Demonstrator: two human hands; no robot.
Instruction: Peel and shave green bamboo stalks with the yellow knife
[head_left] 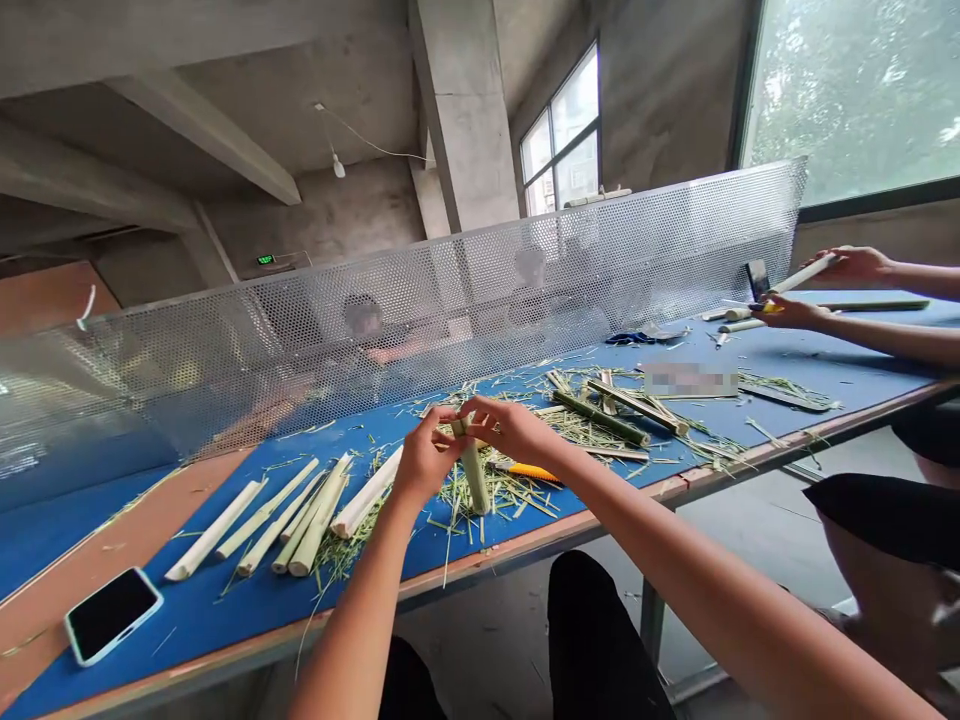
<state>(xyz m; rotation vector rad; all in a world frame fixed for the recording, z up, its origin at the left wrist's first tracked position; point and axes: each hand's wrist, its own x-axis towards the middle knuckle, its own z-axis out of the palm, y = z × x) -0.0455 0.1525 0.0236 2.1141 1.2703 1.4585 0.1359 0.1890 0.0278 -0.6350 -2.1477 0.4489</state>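
Observation:
Just above the blue tabletop [251, 625], a short green length of bamboo [475, 482] stands nearly upright, its lower end among shavings. My left hand [429, 455] has its fingers closed on the top of the piece. From the other side, my right hand [510, 430] pinches the same end. Fingers partly hide that top, so its shape is unclear. Under my right wrist lies a tool with an orange handle [529, 471]; its working end cannot be made out. Several pale, peeled bamboo lengths [319, 525] lie side by side left of my left hand.
A phone [114, 615] lies at the front left. Unpeeled bamboo pieces [602, 418] and a long blade [784, 397] rest to the right. Behind runs a perforated metal screen [420, 320]. At far right, another person's hands [795, 312] hold a pale stick.

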